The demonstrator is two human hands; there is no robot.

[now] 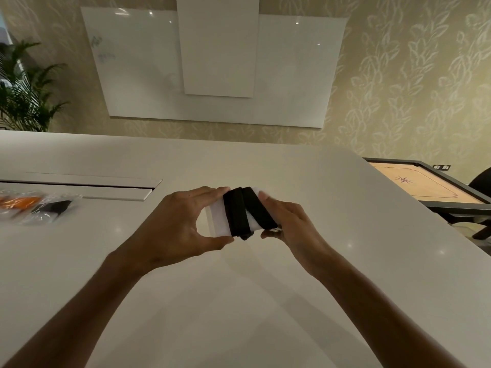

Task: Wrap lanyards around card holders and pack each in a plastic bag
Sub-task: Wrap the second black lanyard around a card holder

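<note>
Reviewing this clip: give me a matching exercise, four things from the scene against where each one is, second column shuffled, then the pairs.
Things:
1. black lanyard
2. bagged items
3. whiteboard
4. left hand

Places:
A. on the wall beyond the table
B. gripping the white card holder's left end
C. wound around the white card holder
D. lying on the table, far left

Pairs: 1-C, 2-D, 3-A, 4-B

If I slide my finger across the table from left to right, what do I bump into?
Orange lanyard in a plastic bag → black lanyard in a plastic bag → left hand → white card holder wrapped with a black lanyard → right hand → carrom board beside the table.
</note>
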